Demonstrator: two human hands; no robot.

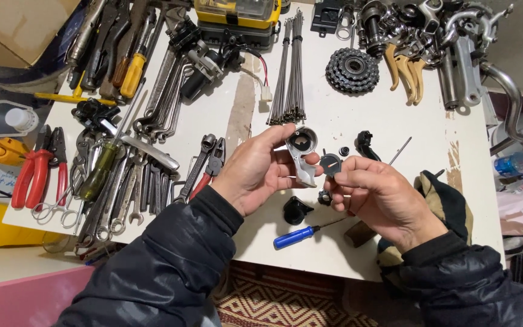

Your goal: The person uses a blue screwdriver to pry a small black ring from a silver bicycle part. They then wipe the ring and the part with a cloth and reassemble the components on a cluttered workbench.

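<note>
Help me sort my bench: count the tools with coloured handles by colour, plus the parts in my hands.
Red-handled pliers: 2
Yellow-handled screwdrivers: 2
Green-handled screwdriver: 1
Blue-handled screwdriver: 1
Parts in hand: 2, a silver bracket in the left hand and a small black disc at the right hand
Total: 8

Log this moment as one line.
left hand: holds silver lever body | right hand: holds small black disc | blue screwdriver: on table
</note>
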